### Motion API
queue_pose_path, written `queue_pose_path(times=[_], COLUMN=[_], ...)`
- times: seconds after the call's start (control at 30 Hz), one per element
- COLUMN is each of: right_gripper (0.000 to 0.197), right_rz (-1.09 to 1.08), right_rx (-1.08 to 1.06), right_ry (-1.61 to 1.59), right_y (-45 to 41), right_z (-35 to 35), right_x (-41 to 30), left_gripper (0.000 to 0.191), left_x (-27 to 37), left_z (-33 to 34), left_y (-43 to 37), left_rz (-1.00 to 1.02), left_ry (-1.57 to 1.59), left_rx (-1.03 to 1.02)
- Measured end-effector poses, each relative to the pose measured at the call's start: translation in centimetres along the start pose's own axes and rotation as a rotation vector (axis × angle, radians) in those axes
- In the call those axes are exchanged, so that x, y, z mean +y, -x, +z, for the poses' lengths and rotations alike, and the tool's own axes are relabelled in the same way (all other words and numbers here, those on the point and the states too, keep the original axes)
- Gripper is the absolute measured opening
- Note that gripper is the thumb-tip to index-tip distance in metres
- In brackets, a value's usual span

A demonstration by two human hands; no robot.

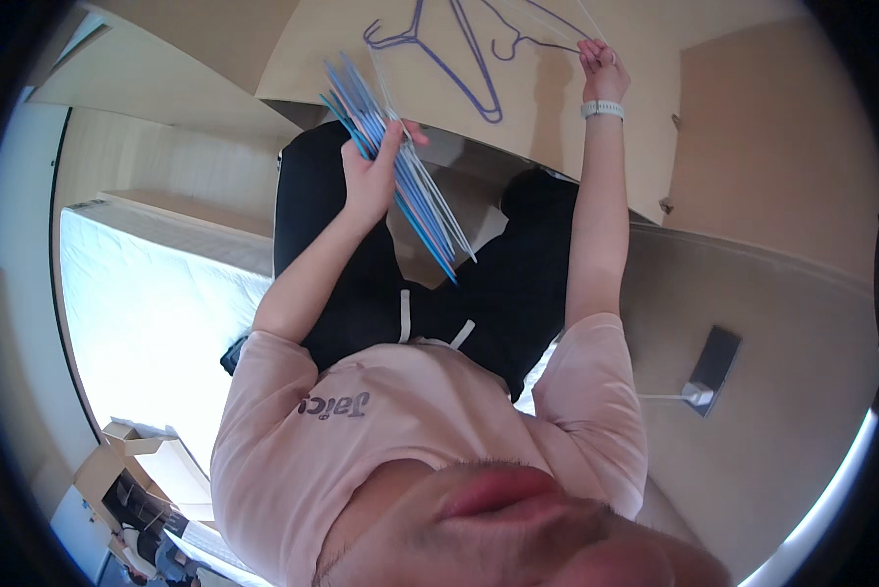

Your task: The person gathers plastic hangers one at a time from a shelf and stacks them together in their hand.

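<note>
My left hand [372,172] grips a bundle of thin clothes hangers [410,191] in blue, teal, white and pale orange, held out over my lap. My right hand [602,70], with a pale band at its wrist, pinches the corner of a dark purple hanger [549,45]. A second purple hanger [447,62] lies between my hands on a light wooden panel [527,139], its hook towards the left. Thin white lines run near both hands; whether they are hangers or string I cannot tell.
A wooden cabinet door [770,147] with hinges stands at the right. Below it, a white plug [698,394] sits in a dark socket strip [718,359]. A white mattress [153,308] lies at the left. An open cardboard box [109,477] is at the lower left.
</note>
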State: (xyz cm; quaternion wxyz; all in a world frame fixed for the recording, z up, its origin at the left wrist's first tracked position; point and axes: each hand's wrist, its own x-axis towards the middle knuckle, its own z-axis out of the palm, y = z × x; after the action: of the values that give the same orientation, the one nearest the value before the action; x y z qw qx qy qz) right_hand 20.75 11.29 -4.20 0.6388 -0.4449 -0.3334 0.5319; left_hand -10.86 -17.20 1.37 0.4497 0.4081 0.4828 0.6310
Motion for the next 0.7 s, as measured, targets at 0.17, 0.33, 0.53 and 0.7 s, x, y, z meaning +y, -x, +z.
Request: queue_pose_path(times=[0.17, 0.33, 0.53, 0.7], right_gripper=[0.043, 0.044, 0.043, 0.034], right_rz=[-0.200, -0.383, -0.591, -0.856], right_rx=[-0.031, 0.101, 0.069, 0.133], right_ry=[-0.036, 0.514, 0.574, 0.586], right_y=[5.8, 14.2, 21.4, 25.1], right_z=[-8.8, -12.4, -13.4, -11.8], right_x=[-6.5, -9.7, -13.3, -28.4], left_gripper=[0.034, 0.031, 0.029, 0.030], left_x=[0.2, 1.5, 0.9, 0.7], left_z=[0.8, 1.2, 2.3, 1.6], left_y=[0.6, 1.3, 2.5, 2.8], left_rz=[0.013, 0.111, 0.106, 0.067], left_ry=[0.013, -0.013, 0.039, 0.109], left_rx=[0.055, 0.072, -0.014, 0.013])
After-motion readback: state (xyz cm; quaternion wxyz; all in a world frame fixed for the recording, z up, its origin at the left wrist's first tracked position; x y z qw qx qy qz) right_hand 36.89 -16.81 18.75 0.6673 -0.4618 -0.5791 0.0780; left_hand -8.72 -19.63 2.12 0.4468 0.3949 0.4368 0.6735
